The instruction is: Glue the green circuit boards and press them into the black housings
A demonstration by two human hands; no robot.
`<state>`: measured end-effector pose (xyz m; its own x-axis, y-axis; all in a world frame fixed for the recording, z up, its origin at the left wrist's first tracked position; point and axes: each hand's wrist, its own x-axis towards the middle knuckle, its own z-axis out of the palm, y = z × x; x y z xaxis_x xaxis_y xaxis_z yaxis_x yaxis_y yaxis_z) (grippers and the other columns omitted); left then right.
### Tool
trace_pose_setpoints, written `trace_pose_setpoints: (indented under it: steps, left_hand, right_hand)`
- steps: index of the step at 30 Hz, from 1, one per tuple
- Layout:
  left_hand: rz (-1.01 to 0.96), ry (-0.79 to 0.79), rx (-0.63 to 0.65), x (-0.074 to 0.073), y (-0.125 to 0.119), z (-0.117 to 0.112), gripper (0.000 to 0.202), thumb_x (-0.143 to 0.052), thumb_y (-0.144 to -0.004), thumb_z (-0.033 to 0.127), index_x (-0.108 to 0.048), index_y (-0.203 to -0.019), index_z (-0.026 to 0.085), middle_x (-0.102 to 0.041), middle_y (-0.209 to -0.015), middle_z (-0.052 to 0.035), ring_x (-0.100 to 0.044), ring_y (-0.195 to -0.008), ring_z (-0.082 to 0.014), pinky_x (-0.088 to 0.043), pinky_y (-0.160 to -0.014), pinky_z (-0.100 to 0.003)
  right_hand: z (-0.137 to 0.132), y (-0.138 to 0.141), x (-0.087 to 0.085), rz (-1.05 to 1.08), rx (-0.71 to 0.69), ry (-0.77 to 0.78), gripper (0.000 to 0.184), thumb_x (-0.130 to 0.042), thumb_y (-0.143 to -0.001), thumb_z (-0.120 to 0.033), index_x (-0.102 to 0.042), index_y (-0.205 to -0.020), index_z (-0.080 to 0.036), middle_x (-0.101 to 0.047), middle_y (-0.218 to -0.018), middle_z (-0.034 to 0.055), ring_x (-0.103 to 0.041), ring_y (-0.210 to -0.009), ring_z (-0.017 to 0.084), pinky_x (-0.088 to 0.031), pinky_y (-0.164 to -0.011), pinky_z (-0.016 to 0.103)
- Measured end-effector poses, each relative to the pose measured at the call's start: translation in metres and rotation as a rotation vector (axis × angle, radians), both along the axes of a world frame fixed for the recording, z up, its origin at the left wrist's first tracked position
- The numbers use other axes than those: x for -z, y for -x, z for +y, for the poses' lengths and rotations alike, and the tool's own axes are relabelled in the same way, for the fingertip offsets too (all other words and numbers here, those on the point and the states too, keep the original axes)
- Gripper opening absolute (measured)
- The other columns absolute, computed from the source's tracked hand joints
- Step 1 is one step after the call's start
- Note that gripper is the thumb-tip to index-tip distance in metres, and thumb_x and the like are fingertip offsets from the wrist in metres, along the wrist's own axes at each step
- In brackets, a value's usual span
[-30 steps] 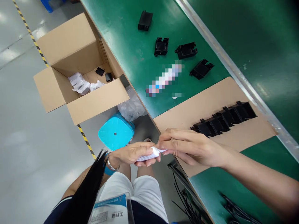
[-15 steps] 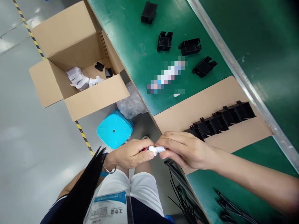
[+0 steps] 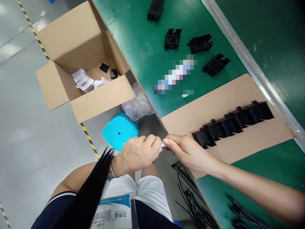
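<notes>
My left hand is closed in a fist above my lap, around a small tube that its fingers hide almost wholly. Only a white tip shows between the two hands. The thumb and fingers of my right hand pinch the other end of that tip, which looks like a cap or nozzle. Beyond the right hand, several black plastic housings stand in an overlapping row on a cardboard sheet.
More black housings lie about the green table, near a pixelated strip and a small white piece. An open carton and a blue stool stand at left. Black cables lie lower right.
My left hand has rolled over, so its knuckles now face up and cover the tube. My right hand has turned and tightened on the white tip. The view has shifted slightly.
</notes>
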<state>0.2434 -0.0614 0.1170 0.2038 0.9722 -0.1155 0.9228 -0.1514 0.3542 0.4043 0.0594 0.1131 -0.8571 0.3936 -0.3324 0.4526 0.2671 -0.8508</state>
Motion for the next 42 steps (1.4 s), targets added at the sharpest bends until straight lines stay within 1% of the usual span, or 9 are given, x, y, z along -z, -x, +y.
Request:
trace_pose_setpoints:
  steps: [4, 10, 15, 18, 23, 27, 30, 35, 42]
  left_hand:
    - [-0.174, 0.122, -0.065, 0.006, 0.006, 0.007, 0.026, -0.034, -0.102, 0.033, -0.055, -0.100, 0.017, -0.058, -0.086, -0.0050, -0.053, -0.069, -0.0171, -0.026, -0.052, -0.033]
    - [-1.180, 0.838, 0.062, 0.024, 0.026, 0.019, 0.034, -0.041, -0.098, 0.050, -0.047, -0.084, 0.019, -0.049, -0.074, 0.0024, -0.043, -0.058, -0.0100, -0.034, -0.054, -0.026]
    - [-1.663, 1.175, 0.032, 0.039, 0.016, 0.013, 0.041, -0.046, -0.093, 0.057, -0.053, -0.097, 0.017, -0.047, -0.075, 0.0030, -0.033, -0.045, -0.0060, -0.023, -0.042, -0.026]
    - [-1.540, 0.997, 0.036, 0.028, 0.015, 0.011, 0.035, -0.043, -0.097, 0.051, -0.050, -0.088, 0.018, -0.049, -0.076, 0.0022, -0.038, -0.052, -0.0070, -0.031, -0.049, -0.025]
    - [-0.850, 0.458, 0.062, -0.001, 0.019, 0.009, 0.028, -0.037, -0.101, 0.043, -0.047, -0.091, 0.019, -0.057, -0.085, -0.0010, -0.052, -0.074, -0.0139, -0.036, -0.062, -0.027]
    - [-0.317, 0.263, 0.001, 0.002, 0.013, 0.002, 0.030, -0.030, -0.103, 0.042, -0.050, -0.102, 0.019, -0.061, -0.098, -0.0046, -0.058, -0.077, -0.0173, -0.031, -0.054, -0.028]
    - [-0.366, 0.315, -0.037, 0.013, 0.016, 0.001, 0.028, -0.032, -0.103, 0.041, -0.050, -0.101, 0.019, -0.061, -0.093, -0.0029, -0.057, -0.075, -0.0165, -0.034, -0.056, -0.028]
    - [-0.870, 0.539, -0.020, 0.019, 0.034, 0.010, 0.029, -0.034, -0.102, 0.042, -0.047, -0.090, 0.020, -0.055, -0.079, 0.0015, -0.051, -0.071, -0.0125, -0.039, -0.064, -0.025]
    - [-0.658, 0.395, -0.084, 0.013, 0.032, 0.006, 0.029, -0.033, -0.102, 0.045, -0.049, -0.099, 0.020, -0.059, -0.091, -0.0022, -0.053, -0.080, -0.0164, -0.035, -0.066, -0.029]
  right_hand:
    - [-0.003, -0.003, 0.005, -0.083, -0.004, -0.026, 0.055, -0.023, -0.103, -0.055, -0.044, -0.066, -0.021, -0.049, -0.055, -0.0006, -0.045, -0.049, 0.012, -0.034, -0.047, 0.025]
    - [-0.002, -0.014, 0.010, 0.275, -0.322, -0.695, 0.042, -0.028, -0.105, -0.037, -0.052, -0.078, -0.017, -0.054, -0.070, 0.0049, -0.048, -0.061, 0.016, -0.037, -0.055, 0.028]
    - [0.013, -0.014, 0.006, 0.497, -0.533, -0.823, 0.020, -0.043, -0.099, -0.015, -0.058, -0.086, -0.013, -0.056, -0.073, 0.0058, -0.045, -0.067, 0.017, -0.039, -0.061, 0.030]
    - [0.010, -0.015, 0.001, 0.496, -0.461, -0.750, 0.027, -0.037, -0.104, -0.026, -0.056, -0.088, -0.014, -0.054, -0.073, 0.0053, -0.044, -0.067, 0.016, -0.038, -0.059, 0.028]
    - [-0.008, -0.011, -0.006, 0.325, -0.236, -0.551, 0.043, -0.023, -0.106, -0.041, -0.046, -0.077, -0.019, -0.050, -0.066, 0.0019, -0.043, -0.056, 0.012, -0.036, -0.052, 0.026]
    - [-0.008, -0.003, -0.006, -0.059, -0.129, -0.096, 0.053, -0.018, -0.104, -0.053, -0.041, -0.069, -0.021, -0.046, -0.057, -0.0010, -0.042, -0.049, 0.011, -0.033, -0.048, 0.025]
    - [0.003, -0.003, -0.005, -0.152, -0.158, 0.091, 0.061, -0.014, -0.103, -0.056, -0.049, -0.070, -0.019, -0.050, -0.060, 0.0007, -0.047, -0.052, 0.012, -0.037, -0.050, 0.025]
    - [0.013, -0.008, 0.004, 0.292, -0.316, -0.447, 0.031, -0.045, -0.101, -0.040, -0.059, -0.114, -0.015, -0.065, -0.098, 0.0108, -0.061, -0.079, 0.017, -0.048, -0.069, 0.029]
    - [0.016, 0.005, 0.001, 0.102, -0.231, -0.156, 0.053, -0.027, -0.106, -0.041, -0.054, -0.067, -0.018, -0.057, -0.057, 0.0001, -0.051, -0.049, 0.009, -0.039, -0.049, 0.022]
